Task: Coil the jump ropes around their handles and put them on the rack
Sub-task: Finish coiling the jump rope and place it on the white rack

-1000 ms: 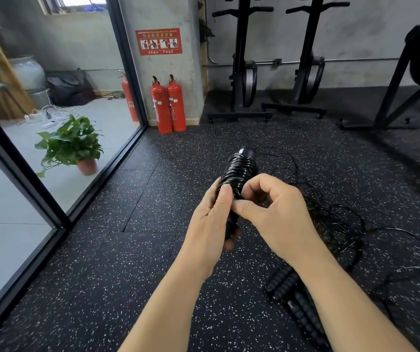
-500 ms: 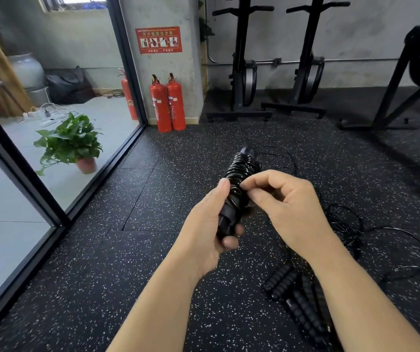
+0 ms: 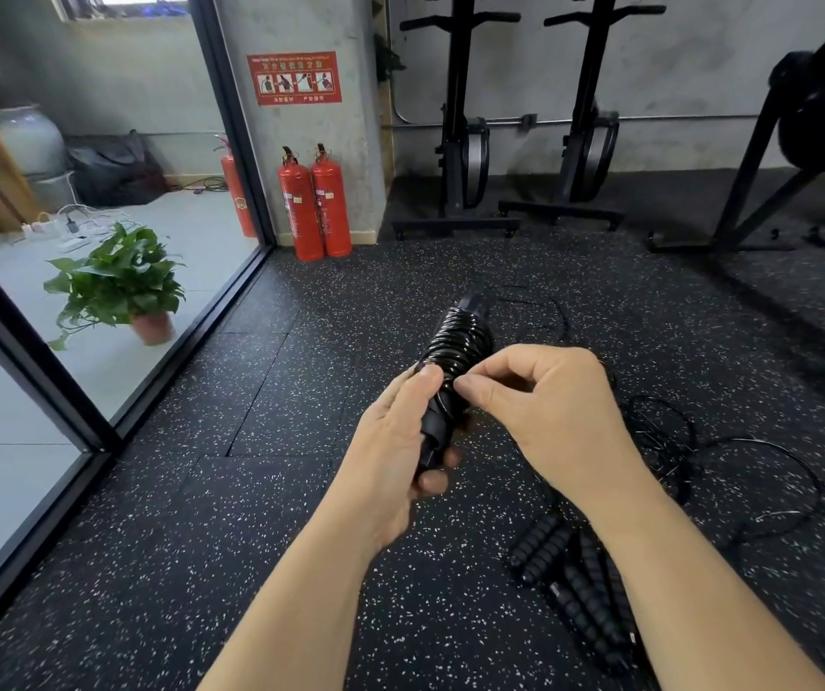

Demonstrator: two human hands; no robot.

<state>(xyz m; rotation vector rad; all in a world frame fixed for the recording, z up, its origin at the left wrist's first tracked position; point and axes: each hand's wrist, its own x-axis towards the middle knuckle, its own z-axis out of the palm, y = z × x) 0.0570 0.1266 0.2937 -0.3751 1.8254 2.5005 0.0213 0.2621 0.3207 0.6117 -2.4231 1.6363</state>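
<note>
My left hand (image 3: pixel 395 451) is wrapped round the lower part of the jump rope handles (image 3: pixel 432 436), fingers curled round the far side with their tips showing below, and the thumb lying up along the near side; the handles point up and away from me, tilted a little to the right, held in the air above the floor (image 3: pixel 260 491). The coiled rope (image 3: pixel 460 341) sits in tight black turns around the upper half of the handles, and a dark end cap shows beyond the last turn. My right hand (image 3: pixel 545 416) comes in from the right with thumb and forefinger pinched together at the lower edge of the coil, just beside my left thumb; the other fingers are curled in toward the palm; I cannot tell for sure how much rope is between the pinching tips.

On the speckled black floor to my right lies a tangle of loose ropes (image 3: pixel 664 441), thin black loops spread out well apart from my hands; nearer to me, partly under my right forearm, a bundle of ribbed black handles (image 3: pixel 570 571) lies side by side.

Further off, two red fire extinguishers (image 3: pixel 315 202) stand against a concrete pillar under a red sign (image 3: pixel 294 78); a potted plant (image 3: pixel 121 281) sits behind the glass partition (image 3: pixel 101 241) on the left; black exercise machines (image 3: pixel 460 132) stand along the back wall.
</note>
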